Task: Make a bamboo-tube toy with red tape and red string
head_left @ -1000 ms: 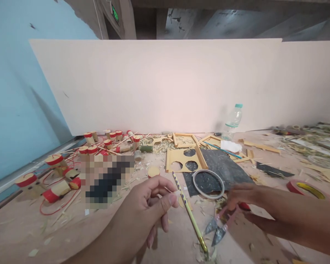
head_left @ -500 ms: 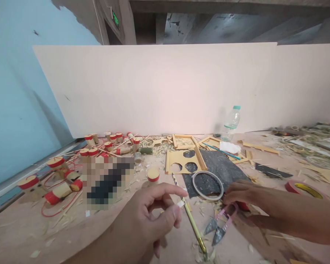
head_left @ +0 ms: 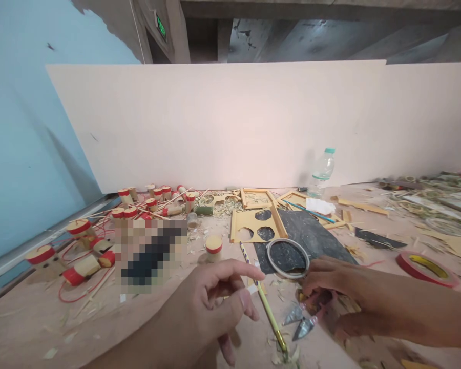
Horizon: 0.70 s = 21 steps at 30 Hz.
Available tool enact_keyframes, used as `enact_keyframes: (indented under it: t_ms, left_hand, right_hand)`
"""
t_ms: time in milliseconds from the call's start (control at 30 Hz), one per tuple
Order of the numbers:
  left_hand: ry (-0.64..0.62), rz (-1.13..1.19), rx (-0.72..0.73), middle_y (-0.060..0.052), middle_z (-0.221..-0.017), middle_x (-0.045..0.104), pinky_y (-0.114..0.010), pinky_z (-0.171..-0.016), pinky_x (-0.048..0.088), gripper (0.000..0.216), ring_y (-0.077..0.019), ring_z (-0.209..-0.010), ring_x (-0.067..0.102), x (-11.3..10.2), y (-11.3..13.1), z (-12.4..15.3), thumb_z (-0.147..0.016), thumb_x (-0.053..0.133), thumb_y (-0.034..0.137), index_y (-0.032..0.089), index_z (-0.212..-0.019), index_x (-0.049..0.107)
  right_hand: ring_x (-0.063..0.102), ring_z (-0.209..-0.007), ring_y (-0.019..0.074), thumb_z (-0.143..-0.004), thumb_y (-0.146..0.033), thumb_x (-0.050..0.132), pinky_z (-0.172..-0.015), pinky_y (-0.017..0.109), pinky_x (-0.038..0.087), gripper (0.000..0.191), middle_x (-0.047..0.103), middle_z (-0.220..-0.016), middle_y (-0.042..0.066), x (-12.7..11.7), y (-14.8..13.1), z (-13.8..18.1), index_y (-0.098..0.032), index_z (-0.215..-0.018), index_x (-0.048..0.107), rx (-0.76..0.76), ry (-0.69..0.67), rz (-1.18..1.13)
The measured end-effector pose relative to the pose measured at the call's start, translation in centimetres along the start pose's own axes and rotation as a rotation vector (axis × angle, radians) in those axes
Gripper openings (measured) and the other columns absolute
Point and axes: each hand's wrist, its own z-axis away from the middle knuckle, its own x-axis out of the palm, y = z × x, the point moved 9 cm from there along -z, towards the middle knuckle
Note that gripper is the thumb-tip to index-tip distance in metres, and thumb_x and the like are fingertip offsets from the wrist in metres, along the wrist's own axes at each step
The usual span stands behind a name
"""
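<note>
My left hand (head_left: 218, 297) is raised over the near middle of the table, its index finger stretched forward. A small white piece (head_left: 252, 289) sits at its thumb and fingertips, loosely pinched. Under the fingertips lies a yellow-green pencil-like stick (head_left: 269, 312) with a gold end. At the right, my right hand (head_left: 330, 292) curls over the pink handles of small spring scissors (head_left: 304, 328), whose blades point towards me; the handles are mostly covered. Just beyond those fingers lies a pale ring (head_left: 288, 275), on a black sheet (head_left: 311, 236). A red-banded bamboo cylinder (head_left: 214, 247) stands past my left hand.
Red-banded bamboo cylinders (head_left: 79, 229) with red cords and sticks crowd the left. Behind lies a wooden frame with round holes (head_left: 253, 218). A plastic bottle (head_left: 322, 174) stands near the white panel (head_left: 215, 123). Red tape (head_left: 426, 269) lies right, among shavings.
My right hand has moved left and closer over the scissors, whose handles are now more covered; the scissors have shifted slightly left. My left hand has barely moved, its thumb slightly lower.
</note>
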Motion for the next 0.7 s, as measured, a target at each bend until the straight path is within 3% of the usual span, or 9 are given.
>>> enact_keyframes:
  t_ms: [133, 300, 433, 567, 633, 700]
  left_hand:
    - [-0.03, 0.03, -0.02, -0.003, -0.092, 0.075, -0.015, -0.048, 0.06, 0.039, -0.0055, -0.053, 0.062, 0.2, -0.2, -0.1, -0.093, 0.08, 0.051, 0.021, -0.119, 0.076]
    - [-0.032, 0.046, -0.001, -0.003, -0.09, 0.075, -0.016, -0.049, 0.062, 0.039, -0.0058, -0.053, 0.062, 0.2, -0.4, 0.0, -0.091, 0.082, 0.049, 0.021, -0.118, 0.076]
    - [-0.031, 0.052, 0.004, -0.005, -0.094, 0.076, -0.017, -0.051, 0.064, 0.037, -0.0066, -0.057, 0.062, 0.1, -0.1, 0.1, -0.094, 0.079, 0.05, 0.021, -0.117, 0.075]
    - [-0.025, 0.052, 0.012, -0.004, -0.094, 0.074, -0.017, -0.051, 0.063, 0.038, -0.0094, -0.064, 0.063, 0.2, 0.2, 0.1, -0.094, 0.079, 0.052, 0.023, -0.118, 0.07]
    - [-0.007, 0.052, 0.017, -0.003, -0.094, 0.072, -0.018, -0.051, 0.064, 0.042, -0.0122, -0.07, 0.064, 0.1, 0.2, 0.0, -0.094, 0.08, 0.052, 0.024, -0.122, 0.068]
    - [0.009, 0.049, 0.018, -0.003, -0.094, 0.071, -0.019, -0.051, 0.064, 0.043, -0.0132, -0.071, 0.063, 0.0, 0.1, 0.0, -0.093, 0.08, 0.052, 0.025, -0.124, 0.067]
  right_hand:
    - [0.074, -0.088, 0.0263, -0.081, -0.022, 0.076, -0.076, 0.03, 0.057, 0.019, 0.074, -0.093, 0.006, 2.0, 0.3, -0.5, -0.025, -0.1, 0.074, 0.001, -0.127, 0.018]
    - [0.073, -0.086, 0.0244, -0.07, -0.008, 0.068, -0.069, 0.027, 0.051, 0.03, 0.076, -0.097, 0.006, 3.5, 0.8, -0.6, -0.022, -0.097, 0.07, 0.054, -0.315, 0.074]
    - [0.066, -0.077, 0.0222, -0.068, -0.007, 0.069, -0.066, 0.028, 0.047, 0.034, 0.074, -0.091, 0.002, 3.2, 1.3, -0.2, -0.024, -0.098, 0.068, 0.124, -0.29, 0.076]
    - [0.063, -0.081, 0.0215, -0.094, -0.03, 0.069, -0.072, 0.03, 0.05, 0.009, 0.069, -0.088, 0.002, 2.9, 1.1, 0.1, -0.025, -0.096, 0.063, 0.188, -0.19, -0.344]
    - [0.061, -0.076, 0.0196, -0.105, -0.047, 0.059, -0.074, 0.031, 0.051, 0.026, 0.065, -0.081, 0.001, 3.4, 0.5, -0.1, -0.024, -0.093, 0.06, 0.236, -0.175, -0.633]
    - [0.054, -0.062, 0.0157, -0.104, -0.057, 0.059, -0.066, 0.029, 0.048, 0.038, 0.055, -0.067, -0.004, 4.3, 0.1, -0.5, -0.024, -0.088, 0.055, 0.326, -0.14, -0.864]
